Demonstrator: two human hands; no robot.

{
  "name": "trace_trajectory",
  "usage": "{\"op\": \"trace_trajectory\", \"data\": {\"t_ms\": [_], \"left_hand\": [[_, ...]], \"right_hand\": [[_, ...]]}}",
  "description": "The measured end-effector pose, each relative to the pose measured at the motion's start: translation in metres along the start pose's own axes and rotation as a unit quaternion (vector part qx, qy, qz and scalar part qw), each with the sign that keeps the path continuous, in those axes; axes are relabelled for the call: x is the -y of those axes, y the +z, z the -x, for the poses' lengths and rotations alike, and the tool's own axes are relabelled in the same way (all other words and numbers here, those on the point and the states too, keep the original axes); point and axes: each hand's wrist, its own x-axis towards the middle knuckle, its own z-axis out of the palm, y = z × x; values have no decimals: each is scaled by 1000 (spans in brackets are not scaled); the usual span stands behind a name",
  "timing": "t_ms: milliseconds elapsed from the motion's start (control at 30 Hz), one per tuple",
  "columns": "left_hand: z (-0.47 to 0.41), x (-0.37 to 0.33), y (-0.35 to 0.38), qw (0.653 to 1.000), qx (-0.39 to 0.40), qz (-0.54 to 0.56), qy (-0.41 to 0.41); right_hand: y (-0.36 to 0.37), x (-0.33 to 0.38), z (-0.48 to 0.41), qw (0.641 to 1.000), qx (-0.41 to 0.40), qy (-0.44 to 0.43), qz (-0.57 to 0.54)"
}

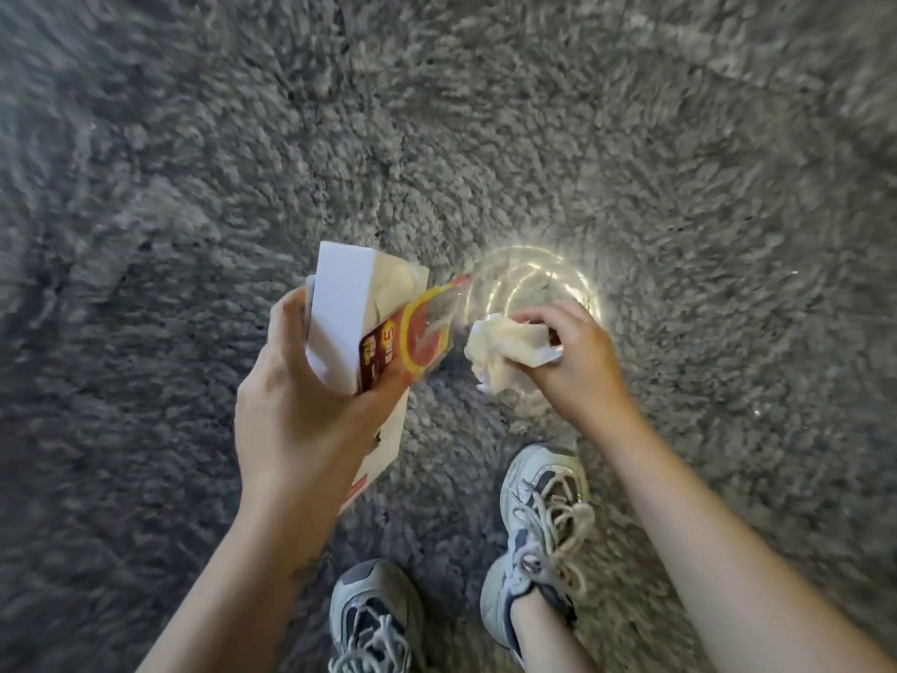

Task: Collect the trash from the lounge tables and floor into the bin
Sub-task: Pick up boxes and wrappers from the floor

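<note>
My left hand [291, 420] grips a white cardboard box [340, 303] together with a red and yellow plastic wrapper [407, 342]. The box's open top shows pale paper inside. A white flap with a red strip [373, 459] hangs below that hand. My right hand [577, 361] pinches a crumpled white paper napkin [500, 354]. It is right above a clear plastic cup [529, 279], seen from the top. I cannot tell whether the right hand also holds the cup. No bin is in view.
Grey shaggy carpet [437, 138] fills the whole view. My two feet in grey and white laced trainers stand on it, the right shoe [543, 507] just below the right hand and the left shoe [373, 619] at the bottom edge.
</note>
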Motion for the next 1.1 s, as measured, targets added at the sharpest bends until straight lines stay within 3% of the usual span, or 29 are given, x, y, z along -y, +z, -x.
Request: {"op": "trace_trajectory", "data": {"t_ms": [167,333,600,867,1100], "left_hand": [[22,-88,-59,1000,-20,-1,24],[35,-208,-115,993,-49,7,104],[56,-402,-173,988,-48,30,147],[75,-558,-234,978,-52,37,200],[48,-659,-264,970,-42,41,236]], "right_hand": [[-80,87,23,994,-89,-4,-62],[-181,174,31,982,-151,-16,-113],[-354,276,28,955,-246,-44,-162],[-504,364,31,938,-293,-75,-169],[-591,418,-8,931,-312,-77,-170]]}}
